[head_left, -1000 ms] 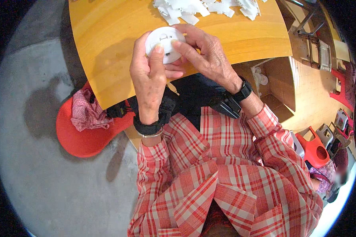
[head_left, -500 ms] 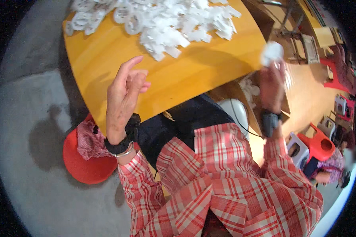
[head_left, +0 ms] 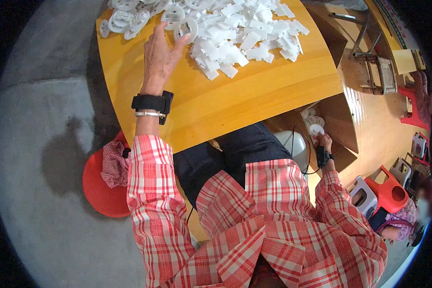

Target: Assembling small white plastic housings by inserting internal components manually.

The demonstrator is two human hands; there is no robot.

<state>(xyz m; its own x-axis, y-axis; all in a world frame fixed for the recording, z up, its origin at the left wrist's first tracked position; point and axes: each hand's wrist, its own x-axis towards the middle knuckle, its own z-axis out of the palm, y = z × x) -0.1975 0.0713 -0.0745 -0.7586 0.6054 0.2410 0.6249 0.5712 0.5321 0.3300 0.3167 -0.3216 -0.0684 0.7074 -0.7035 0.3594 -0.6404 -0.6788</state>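
Reaching forward across the counter (head_left: 254, 96), the left hand (head_left: 161, 57) lies spread and flat, fingers loosely apart, fingertips on a white ring-shaped disc (head_left: 186, 30) at the near edge of a cluster of white round discs (head_left: 129, 14); nothing is gripped, the hand only touches. Just to the right of that hand lies a heap of small white flat pieces (head_left: 245, 33), piled loosely and spilling toward the counter's middle. A black wrist strap (head_left: 151, 102) sits on the forearm behind it. Down at the person's right side, well apart from the counter top, the right hand (head_left: 321, 142) hangs low over an open cardboard box (head_left: 338, 122), holding a white round disc (head_left: 317, 129) at its fingertips; more discs lie in the box just beyond it. Risks, as I judge them: with the head turned to the left hand, the right is working nearly blind, so the disc could miss the box and drop to the floor. On the left, a flat-handed pull may drag neighbouring discs along or nudge the loose heap, mixing the two kinds. A thin cable (head_left: 308, 158) runs beside the right wrist and might snag.
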